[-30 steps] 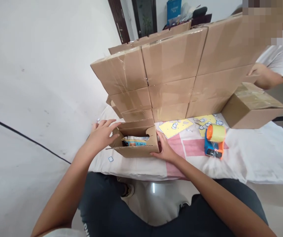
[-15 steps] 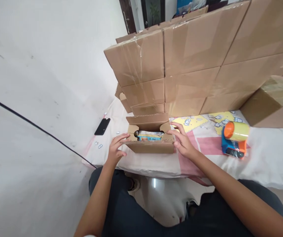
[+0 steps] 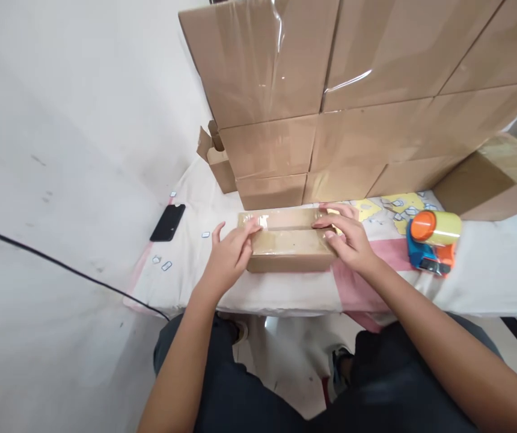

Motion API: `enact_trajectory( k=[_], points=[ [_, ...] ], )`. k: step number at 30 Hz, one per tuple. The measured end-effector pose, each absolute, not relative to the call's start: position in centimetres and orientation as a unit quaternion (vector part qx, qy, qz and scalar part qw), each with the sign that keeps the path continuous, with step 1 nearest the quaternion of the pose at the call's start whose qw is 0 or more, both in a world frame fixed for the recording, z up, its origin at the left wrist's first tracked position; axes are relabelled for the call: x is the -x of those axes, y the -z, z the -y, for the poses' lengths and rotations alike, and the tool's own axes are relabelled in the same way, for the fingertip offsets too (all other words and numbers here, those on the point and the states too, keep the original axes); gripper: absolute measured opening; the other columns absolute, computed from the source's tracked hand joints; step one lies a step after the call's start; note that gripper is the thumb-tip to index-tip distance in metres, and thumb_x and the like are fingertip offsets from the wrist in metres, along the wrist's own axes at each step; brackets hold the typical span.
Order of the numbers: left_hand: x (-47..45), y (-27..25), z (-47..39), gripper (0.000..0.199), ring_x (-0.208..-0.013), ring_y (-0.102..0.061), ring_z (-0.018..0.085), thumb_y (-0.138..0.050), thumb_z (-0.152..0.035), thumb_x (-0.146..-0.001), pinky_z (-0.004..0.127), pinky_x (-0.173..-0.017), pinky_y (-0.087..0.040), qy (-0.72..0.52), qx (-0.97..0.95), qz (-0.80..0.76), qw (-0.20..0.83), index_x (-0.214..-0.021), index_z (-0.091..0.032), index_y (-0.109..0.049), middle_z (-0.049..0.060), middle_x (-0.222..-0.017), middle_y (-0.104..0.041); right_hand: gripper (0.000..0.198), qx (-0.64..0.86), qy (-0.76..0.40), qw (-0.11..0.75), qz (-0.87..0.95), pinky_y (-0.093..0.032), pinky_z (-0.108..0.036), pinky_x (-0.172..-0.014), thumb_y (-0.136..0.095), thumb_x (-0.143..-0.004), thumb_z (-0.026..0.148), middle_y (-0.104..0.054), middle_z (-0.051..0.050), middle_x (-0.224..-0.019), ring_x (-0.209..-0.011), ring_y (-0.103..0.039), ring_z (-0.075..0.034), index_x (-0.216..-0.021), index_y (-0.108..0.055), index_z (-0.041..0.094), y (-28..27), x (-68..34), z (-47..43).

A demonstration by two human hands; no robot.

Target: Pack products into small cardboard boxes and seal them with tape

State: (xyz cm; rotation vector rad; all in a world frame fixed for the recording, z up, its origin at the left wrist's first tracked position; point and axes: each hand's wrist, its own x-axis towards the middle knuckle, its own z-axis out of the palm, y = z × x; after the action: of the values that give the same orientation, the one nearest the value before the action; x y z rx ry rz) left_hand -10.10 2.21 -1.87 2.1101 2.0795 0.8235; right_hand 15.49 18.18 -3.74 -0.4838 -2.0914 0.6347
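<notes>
While the stacked cartons point(image 3: 272, 144) tower at the back, cut off at the top and right of view, the cloth-covered surface point(image 3: 285, 294) runs beneath with open room left and a narrow bare strip along its front edge. And just before that stack sits the small carton point(image 3: 292, 263), flaps folded over, contents hidden, forearms reaching from below, hands apart, unclamped: left hand point(image 3: 229, 258) fingering its left end, right hand point(image 3: 351, 237) arched over the right, some fingertips hard to make out! Well apart, tape dispenser point(image 3: 434, 243) right, flat black object point(image 3: 167, 222) left.
</notes>
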Motion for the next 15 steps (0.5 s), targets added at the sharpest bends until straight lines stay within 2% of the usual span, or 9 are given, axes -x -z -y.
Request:
enact_trajectory(
  k=[2,6,9,11,12,15],
  points=[
    [9.7,2.7,-2.2,0.048,-0.131,-0.057,0.021,-0.030,-0.027,-0.104,0.052,-0.123,-0.011,-0.262,-0.690,-0.675,0.019,-0.151,-0.031,-0.038,0.006,-0.142,-0.062,0.024,0.205,-0.236,0.413,0.856,-0.036,-0.058,-0.109,-0.046,-0.098,0.035,-0.072,-0.007,-0.102,-0.128,-0.055,-0.032,-0.103,-0.068,0.026,3.8,-15.9,-17.7],
    [9.8,3.4,-2.8,0.053,-0.126,-0.061,0.029,-0.059,-0.056,-0.093,0.056,-0.123,-0.008,-0.274,-0.708,-0.648,-0.059,-0.140,-0.032,-0.055,0.008,-0.140,-0.063,0.033,0.300,-0.136,0.468,0.820,-0.036,-0.057,-0.111,-0.054,-0.095,0.038,-0.065,-0.011,-0.126,-0.128,-0.054,-0.033,-0.124,-0.062,0.024,3.7,-19.0,-19.0],
    [10.0,3.8,-2.9,0.047,-0.128,-0.061,0.032,-0.066,-0.051,-0.091,0.058,-0.122,-0.010,-0.302,-0.722,-0.615,-0.099,-0.134,-0.035,-0.060,0.005,-0.136,-0.067,0.052,0.462,-0.052,0.562,0.684,-0.033,-0.053,-0.114,-0.067,-0.087,0.039,-0.053,-0.017,-0.138,-0.133,-0.048,-0.033,-0.134,-0.052,0.020,4.0,-24.4,-22.5],
    [10.0,4.0,-2.7,0.044,-0.126,-0.063,0.031,-0.067,-0.040,-0.092,0.057,-0.122,-0.016,-0.315,-0.735,-0.589,-0.115,-0.135,-0.038,-0.059,0.002,-0.132,-0.070,0.061,0.555,-0.111,0.585,0.581,-0.037,-0.049,-0.112,-0.072,-0.083,0.038,-0.049,-0.021,-0.143,-0.135,-0.046,-0.033,-0.135,-0.048,0.018,4.5,-28.7,-24.8],
    [9.9,4.1,-2.5,0.044,-0.124,-0.064,0.030,-0.067,-0.035,-0.093,0.057,-0.121,-0.021,-0.318,-0.741,-0.578,-0.123,-0.136,-0.039,-0.059,0.000,-0.130,-0.071,0.057,0.583,-0.166,0.576,0.548,-0.043,-0.048,-0.106,-0.071,-0.083,0.039,-0.054,-0.021,-0.138,-0.129,-0.053,-0.032,-0.131,-0.051,0.016,4.9,-30.8,-25.6],
    [9.6,4.1,-1.7,0.046,-0.117,-0.069,0.028,-0.065,-0.023,-0.092,0.055,-0.118,-0.033,-0.329,-0.746,-0.558,-0.152,-0.135,-0.040,-0.060,-0.003,-0.124,-0.073,0.044,0.589,-0.330,0.494,0.548,-0.056,-0.040,-0.081,-0.074,-0.076,0.043,-0.072,-0.015,-0.106,-0.094,-0.069,-0.027,-0.108,-0.065,0.014,6.3,-35.0,-26.4]
  ],
)
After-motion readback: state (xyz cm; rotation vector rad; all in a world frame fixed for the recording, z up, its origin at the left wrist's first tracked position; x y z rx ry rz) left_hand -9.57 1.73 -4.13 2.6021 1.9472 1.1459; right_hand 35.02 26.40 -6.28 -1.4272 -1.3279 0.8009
